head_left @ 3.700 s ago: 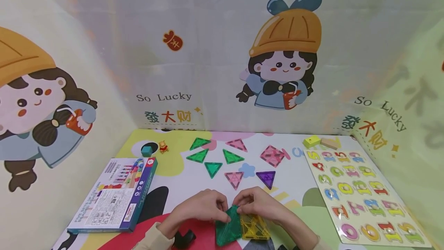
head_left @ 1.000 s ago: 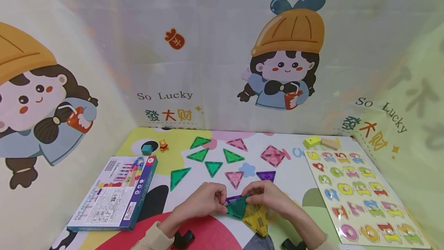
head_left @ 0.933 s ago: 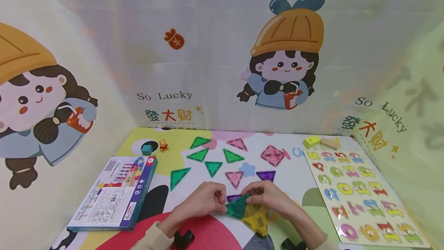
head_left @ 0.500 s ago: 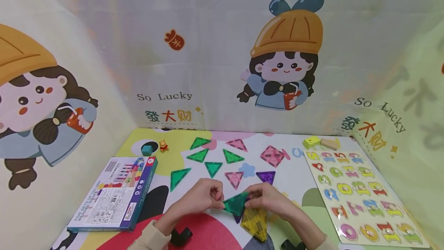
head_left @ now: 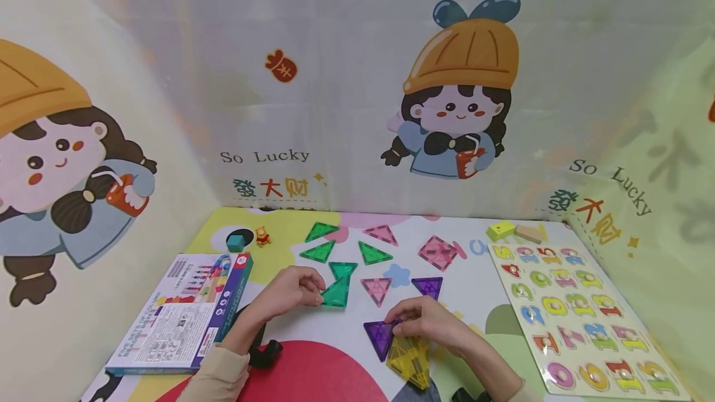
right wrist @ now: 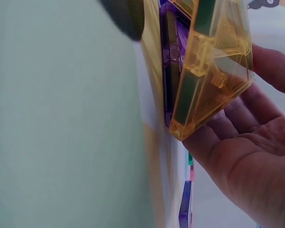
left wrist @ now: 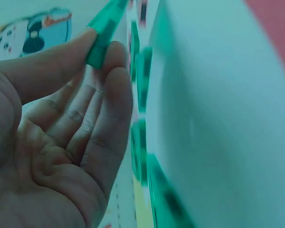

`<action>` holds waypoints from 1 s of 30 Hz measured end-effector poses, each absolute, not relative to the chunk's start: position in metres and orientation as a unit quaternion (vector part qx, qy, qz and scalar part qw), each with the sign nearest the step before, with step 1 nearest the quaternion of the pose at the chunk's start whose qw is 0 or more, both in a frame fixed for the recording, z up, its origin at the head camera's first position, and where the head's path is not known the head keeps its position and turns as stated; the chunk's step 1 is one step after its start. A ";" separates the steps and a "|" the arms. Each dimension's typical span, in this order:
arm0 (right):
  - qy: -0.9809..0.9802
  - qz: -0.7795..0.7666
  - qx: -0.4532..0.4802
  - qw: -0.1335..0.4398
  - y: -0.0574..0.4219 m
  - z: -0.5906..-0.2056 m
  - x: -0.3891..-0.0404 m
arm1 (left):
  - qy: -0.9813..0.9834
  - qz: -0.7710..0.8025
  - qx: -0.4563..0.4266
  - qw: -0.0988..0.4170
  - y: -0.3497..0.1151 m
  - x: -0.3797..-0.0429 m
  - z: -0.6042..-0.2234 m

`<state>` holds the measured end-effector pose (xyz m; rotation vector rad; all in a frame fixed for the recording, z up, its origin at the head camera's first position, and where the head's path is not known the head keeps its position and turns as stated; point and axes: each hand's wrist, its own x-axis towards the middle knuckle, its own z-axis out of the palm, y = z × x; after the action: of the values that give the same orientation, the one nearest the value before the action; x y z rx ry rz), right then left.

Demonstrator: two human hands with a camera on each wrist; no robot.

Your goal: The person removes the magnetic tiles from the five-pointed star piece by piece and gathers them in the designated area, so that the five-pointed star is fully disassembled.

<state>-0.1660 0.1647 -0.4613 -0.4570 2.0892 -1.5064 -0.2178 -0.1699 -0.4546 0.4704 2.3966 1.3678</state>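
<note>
Between thumb and fingertips, my left hand pinches a green triangular magnetic tile; the left wrist view shows the green tile tilted in the fingertips. Its upper edge meets or overlaps another green triangle in the head view; I cannot tell whether they touch. My right hand grips a small stack of yellow tiles, with a purple triangle sticking out on the left. In the right wrist view, the yellow tile lies in front of the purple one, fingers partly behind.
Further green triangles, pink tiles and a purple triangle lie flat beyond the hands. A boxed toy lies left, a number puzzle board right. Small blocks and a bear figurine stand at the back.
The left hand has drawn the green triangle off the stack and carried it left and away from me, to the loose green triangles. The purple triangle now shows beside the yellow tiles.
</note>
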 end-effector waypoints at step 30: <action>0.767 -0.555 -0.197 0.255 0.159 -0.460 -0.162 | 0.927 0.326 0.155 0.107 -0.156 -0.200 -0.436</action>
<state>-0.1622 0.1586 -0.4598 -0.5354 2.0820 -1.5075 -0.1998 -0.1564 -0.4361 0.4569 2.7286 0.9593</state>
